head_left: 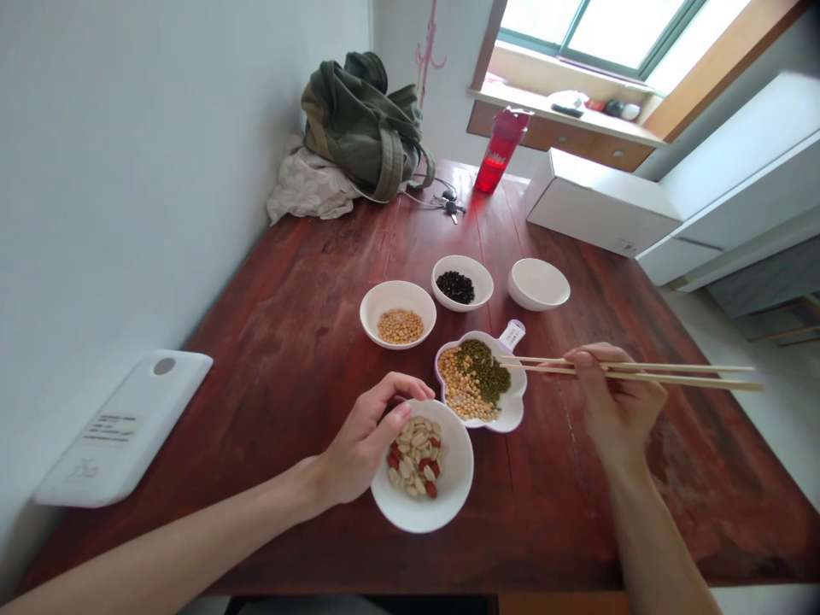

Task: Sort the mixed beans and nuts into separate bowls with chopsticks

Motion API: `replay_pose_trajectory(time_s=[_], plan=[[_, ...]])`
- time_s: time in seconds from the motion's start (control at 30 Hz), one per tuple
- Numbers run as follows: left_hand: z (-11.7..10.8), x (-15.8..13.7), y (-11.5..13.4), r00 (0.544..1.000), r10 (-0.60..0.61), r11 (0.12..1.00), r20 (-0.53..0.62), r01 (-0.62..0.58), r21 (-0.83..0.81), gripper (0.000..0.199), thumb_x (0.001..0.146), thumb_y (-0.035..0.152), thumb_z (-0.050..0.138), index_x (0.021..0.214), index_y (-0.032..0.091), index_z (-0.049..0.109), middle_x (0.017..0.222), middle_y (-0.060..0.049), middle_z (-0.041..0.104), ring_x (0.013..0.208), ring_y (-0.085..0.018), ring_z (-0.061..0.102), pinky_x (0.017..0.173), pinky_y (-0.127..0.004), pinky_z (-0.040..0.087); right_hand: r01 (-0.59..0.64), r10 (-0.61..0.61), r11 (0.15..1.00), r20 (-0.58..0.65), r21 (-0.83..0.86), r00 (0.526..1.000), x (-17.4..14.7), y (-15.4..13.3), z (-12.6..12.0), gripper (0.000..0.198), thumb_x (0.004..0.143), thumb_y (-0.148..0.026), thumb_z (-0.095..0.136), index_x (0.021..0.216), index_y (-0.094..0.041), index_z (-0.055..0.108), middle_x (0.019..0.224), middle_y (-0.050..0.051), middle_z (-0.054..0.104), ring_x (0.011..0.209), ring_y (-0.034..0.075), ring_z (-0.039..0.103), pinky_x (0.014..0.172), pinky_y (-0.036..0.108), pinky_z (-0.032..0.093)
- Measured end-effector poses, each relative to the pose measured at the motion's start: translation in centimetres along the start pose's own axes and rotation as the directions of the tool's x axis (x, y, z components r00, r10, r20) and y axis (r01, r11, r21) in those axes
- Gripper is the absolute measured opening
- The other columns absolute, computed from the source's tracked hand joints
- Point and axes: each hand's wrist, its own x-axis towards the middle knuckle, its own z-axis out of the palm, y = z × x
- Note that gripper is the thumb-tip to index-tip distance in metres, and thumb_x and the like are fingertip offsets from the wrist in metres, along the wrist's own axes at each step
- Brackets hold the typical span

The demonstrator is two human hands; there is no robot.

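Note:
My left hand (pixel 368 436) grips the rim of a white bowl (pixel 454 478), thumb inside and fingers along the far edge. Peanuts (pixel 413 461), mostly pale with a few red-skinned ones, lie in that bowl. My right hand (pixel 615 401) is closed around a pair of wooden chopsticks (pixel 692 376). Their tips reach over a flower-shaped dish (pixel 512 410) with a purple rim and a labelled handle. Yellow soybeans (pixel 458 384) fill its left side, and green mung beans (pixel 490 376) sit beside them. Whether the tips pinch a bean I cannot tell.
Behind stand a bowl of soybeans (pixel 397 290), a bowl of black beans (pixel 483 295) and a third white bowl (pixel 539 286). Farther back are a green bag (pixel 365 128), keys (pixel 452 207), a red bottle (pixel 500 154) and a white box (pixel 595 205). A white device (pixel 128 427) lies left.

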Motion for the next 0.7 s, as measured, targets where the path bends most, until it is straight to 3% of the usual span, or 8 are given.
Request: replay_pose_trajectory(time_s=[0.13, 0.4, 0.57, 0.7], plan=[[0.0, 0.1, 0.0, 1.000, 0.003, 1.000, 0.003, -0.003, 0.005, 0.027, 0.111, 0.044, 0.061, 0.117, 0.019, 0.070, 0.124, -0.010, 0.073, 0.106, -0.023, 0.069, 0.094, -0.034, 0.056, -0.048, 0.052, 0.996, 0.054, -0.078, 0.997, 0.2, 0.9, 0.3, 0.020, 0.102, -0.037, 0.077, 0.089, -0.022, 0.079, 0.076, 0.003, 0.080, 0.064, 0.020, 0.078, 0.060, 0.028, 0.065], [0.1, 0.0, 0.1, 1.000, 0.003, 1.000, -0.002, -0.003, 0.005, 0.027, 0.111, 0.045, 0.060, 0.117, 0.020, 0.069, 0.124, -0.010, 0.073, 0.105, -0.024, 0.070, 0.093, -0.036, 0.057, -0.090, 0.090, 0.996, 0.118, -0.007, 0.989, -0.6, 2.1, 1.3, 0.020, 0.102, -0.039, 0.077, 0.094, -0.021, 0.078, 0.078, 0.004, 0.083, 0.061, 0.022, 0.080, 0.059, 0.030, 0.067], [0.1, 0.1, 0.1, 1.000, 0.007, 1.000, 0.004, -0.007, 0.013, 0.027, 0.111, 0.045, 0.060, 0.117, 0.020, 0.069, 0.123, -0.010, 0.073, 0.105, -0.023, 0.070, 0.093, -0.036, 0.057, 0.057, -0.051, 0.998, 0.172, -0.032, 0.984, -0.8, 1.6, 1.7, 0.018, 0.105, -0.030, 0.072, 0.090, -0.022, 0.076, 0.079, 0.004, 0.081, 0.067, 0.020, 0.080, 0.059, 0.028, 0.063], [0.1, 0.0, 0.0, 1.000, -0.002, 1.000, 0.004, 0.002, 0.011, 0.029, 0.111, 0.047, 0.060, 0.117, 0.019, 0.068, 0.124, -0.011, 0.073, 0.105, -0.024, 0.069, 0.094, -0.037, 0.057, 0.246, -0.220, 0.967, 0.264, -0.069, 0.939, -0.7, 1.0, 1.6, 0.020, 0.105, -0.017, 0.068, 0.087, -0.022, 0.075, 0.080, 0.002, 0.077, 0.067, 0.015, 0.072, 0.060, 0.026, 0.057]])
